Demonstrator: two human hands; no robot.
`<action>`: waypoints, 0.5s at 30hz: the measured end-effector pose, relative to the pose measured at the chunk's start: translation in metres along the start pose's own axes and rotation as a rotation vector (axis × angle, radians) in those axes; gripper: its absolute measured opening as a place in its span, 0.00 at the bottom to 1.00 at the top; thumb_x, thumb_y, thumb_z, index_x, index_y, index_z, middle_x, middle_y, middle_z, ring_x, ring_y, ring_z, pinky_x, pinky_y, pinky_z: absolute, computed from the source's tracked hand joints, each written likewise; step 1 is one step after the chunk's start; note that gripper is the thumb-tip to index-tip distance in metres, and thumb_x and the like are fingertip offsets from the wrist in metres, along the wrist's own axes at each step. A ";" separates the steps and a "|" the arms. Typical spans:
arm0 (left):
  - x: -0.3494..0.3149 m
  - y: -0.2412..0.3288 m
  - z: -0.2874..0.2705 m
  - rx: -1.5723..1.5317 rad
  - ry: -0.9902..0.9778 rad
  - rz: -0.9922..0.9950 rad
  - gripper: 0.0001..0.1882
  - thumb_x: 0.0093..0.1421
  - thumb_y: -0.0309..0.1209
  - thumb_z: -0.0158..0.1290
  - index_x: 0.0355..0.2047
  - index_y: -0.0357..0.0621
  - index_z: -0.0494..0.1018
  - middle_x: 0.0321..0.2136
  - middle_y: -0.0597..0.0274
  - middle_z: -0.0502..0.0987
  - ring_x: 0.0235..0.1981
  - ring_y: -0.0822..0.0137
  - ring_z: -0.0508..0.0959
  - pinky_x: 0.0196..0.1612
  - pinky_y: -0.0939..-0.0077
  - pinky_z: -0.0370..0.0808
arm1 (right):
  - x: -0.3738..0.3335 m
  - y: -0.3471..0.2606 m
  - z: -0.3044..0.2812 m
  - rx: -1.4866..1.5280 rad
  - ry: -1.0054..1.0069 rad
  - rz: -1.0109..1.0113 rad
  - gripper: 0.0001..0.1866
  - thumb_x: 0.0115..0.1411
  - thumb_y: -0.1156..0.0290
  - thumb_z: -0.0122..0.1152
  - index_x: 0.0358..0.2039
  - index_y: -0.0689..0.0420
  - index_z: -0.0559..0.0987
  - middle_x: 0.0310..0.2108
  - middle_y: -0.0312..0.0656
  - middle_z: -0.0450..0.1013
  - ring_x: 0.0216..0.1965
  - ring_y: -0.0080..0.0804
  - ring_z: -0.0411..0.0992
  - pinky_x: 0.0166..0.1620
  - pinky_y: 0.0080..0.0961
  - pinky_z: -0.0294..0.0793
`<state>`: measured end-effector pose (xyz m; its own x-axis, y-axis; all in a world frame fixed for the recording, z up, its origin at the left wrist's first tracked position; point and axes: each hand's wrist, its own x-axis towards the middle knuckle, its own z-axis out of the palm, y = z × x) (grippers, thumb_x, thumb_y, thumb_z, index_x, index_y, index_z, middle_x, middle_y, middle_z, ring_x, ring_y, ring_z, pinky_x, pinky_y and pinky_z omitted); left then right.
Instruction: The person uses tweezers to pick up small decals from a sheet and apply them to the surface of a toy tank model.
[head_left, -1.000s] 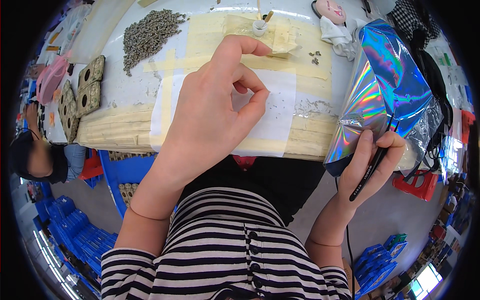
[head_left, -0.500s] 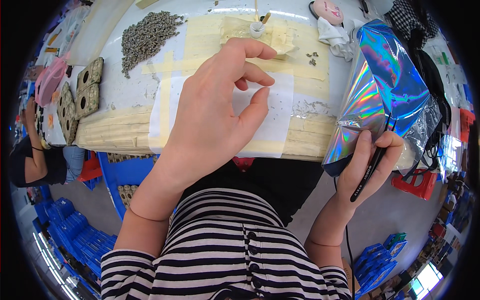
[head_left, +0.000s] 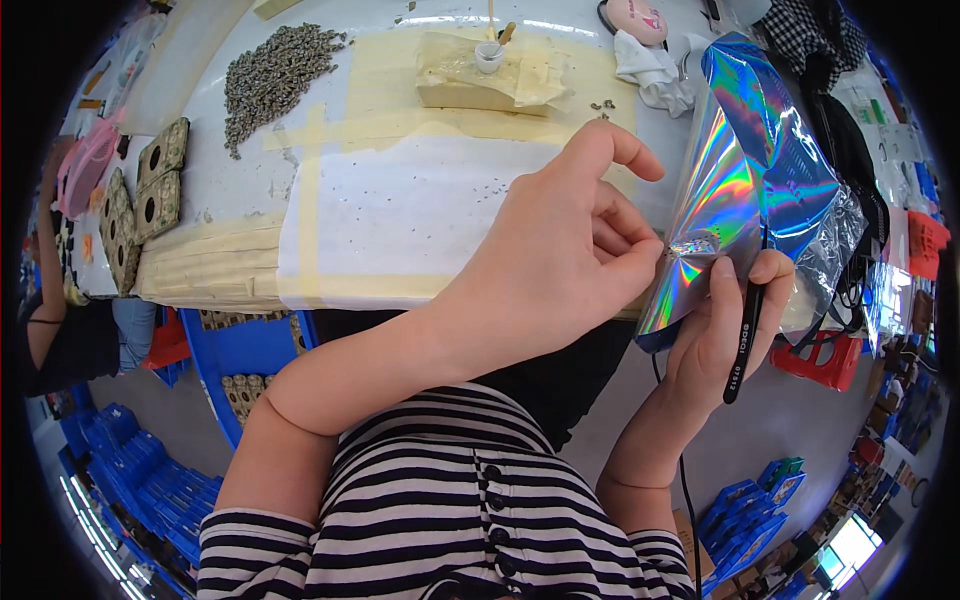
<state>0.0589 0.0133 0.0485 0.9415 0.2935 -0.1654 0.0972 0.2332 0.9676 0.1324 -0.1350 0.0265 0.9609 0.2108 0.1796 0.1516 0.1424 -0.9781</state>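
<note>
My left hand (head_left: 565, 250) reaches across to the right, its thumb and a finger pinched beside the left edge of a shiny holographic bag (head_left: 735, 180); what is between the fingertips, if anything, is too small to make out. Black tweezers (head_left: 746, 335) are gripped in my right hand (head_left: 715, 320), tips pointing up over the bag's lower part. That hand's thumb also rests at the bag's near edge. Small dark specks (head_left: 695, 245) show on the silvery surface by the left fingertips. Tiny bits lie scattered on a white paper sheet (head_left: 370, 220) to the left.
A heap of small metallic pieces (head_left: 275, 85) lies far left. A taped block (head_left: 480, 95) carries a small white cup (head_left: 489, 58). Patterned boxes with round holes (head_left: 160, 180) stand at left. A white cloth (head_left: 650, 75) lies beyond the bag. Another person's arm (head_left: 48, 260) shows far left.
My left hand has moved right, from above the paper to the bag's left edge, and its fingers have closed together. The tweezers in my right hand have turned more upright.
</note>
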 end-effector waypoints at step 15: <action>0.005 -0.003 -0.002 0.059 0.034 -0.011 0.22 0.57 0.20 0.57 0.51 0.39 0.63 0.28 0.57 0.80 0.31 0.73 0.80 0.34 0.82 0.76 | -0.010 0.002 0.000 -0.295 -0.063 -0.132 0.11 0.62 0.81 0.54 0.35 0.54 0.62 0.29 0.28 0.57 0.23 0.09 0.52 0.26 0.10 0.51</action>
<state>0.0632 0.0159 0.0447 0.9287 0.3231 -0.1818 0.1277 0.1814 0.9751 0.1230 -0.1367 0.0231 0.9136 0.2695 0.3044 0.3437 -0.1121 -0.9324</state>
